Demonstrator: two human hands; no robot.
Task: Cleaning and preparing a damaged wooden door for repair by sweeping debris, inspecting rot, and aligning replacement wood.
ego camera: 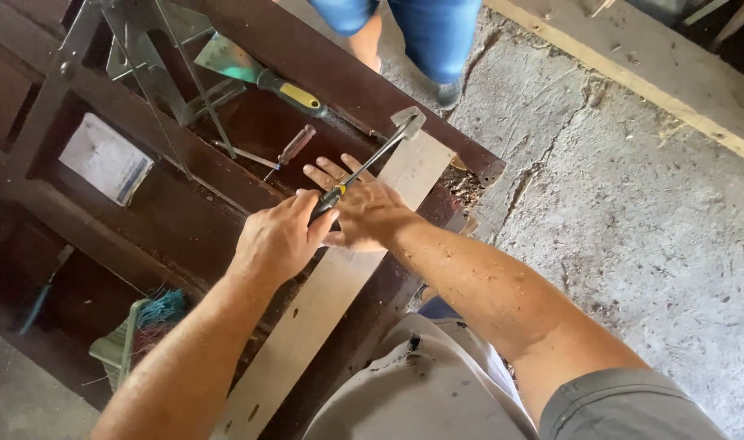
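Scraper [370, 160] on the pale board [323, 301], long axis slanting, blade up-right.
Left hand [278, 240] fists its handle, knuckles up; right hand [364, 208] lies flat, fingers spread, pressing the board.

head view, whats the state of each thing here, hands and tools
left hand: closed around the long screwdriver's handle
right hand: flat, fingers spread, pressing the pale board
long screwdriver: held, angled across the right hand
pale board: lying flat
small screwdriver: lying loose
putty knife: lying untouched
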